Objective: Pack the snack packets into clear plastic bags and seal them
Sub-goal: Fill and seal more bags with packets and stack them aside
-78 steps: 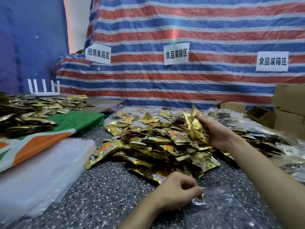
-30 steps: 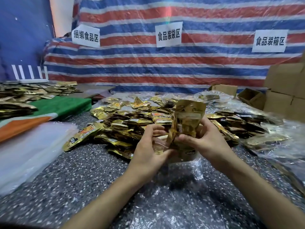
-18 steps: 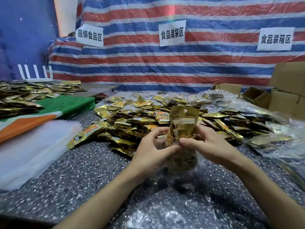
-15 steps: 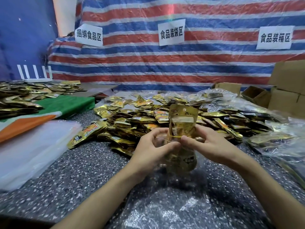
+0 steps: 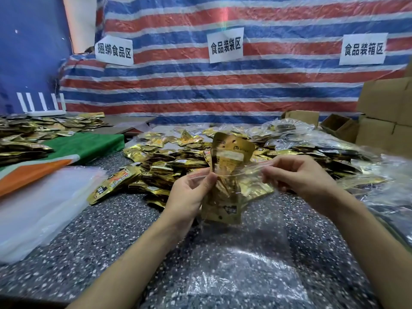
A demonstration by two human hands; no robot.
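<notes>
Far left: loose gold foil packets [image 5: 26, 139] scattered over a green and orange cloth [image 5: 73, 150]. Nearer me on that side, a flat stack of milky clear plastic bags [image 5: 40, 204] on the dark speckled tabletop [image 5: 100, 246]. Centre, behind my hands: a big heap of gold foil snack packets [image 5: 169, 161]. My left hand [image 5: 189, 197] pinches the left end of the mouth of a small clear plastic bag [image 5: 256, 173], thumb and fingers curled on the rim. The bag hangs off the table between my hands. A bunch of upright gold packets [image 5: 229, 157] sits in it, lower halves inside, tops sticking out above the mouth. My right hand [image 5: 301, 175] pinches the right end of the same rim, so the mouth is drawn out flat between the two hands. Below, another empty clear bag [image 5: 240, 264] lies flat on the table. Right: filled clear bags of packets [image 5: 334, 152] piled up, then brown cardboard boxes [image 5: 383, 114].
</notes>
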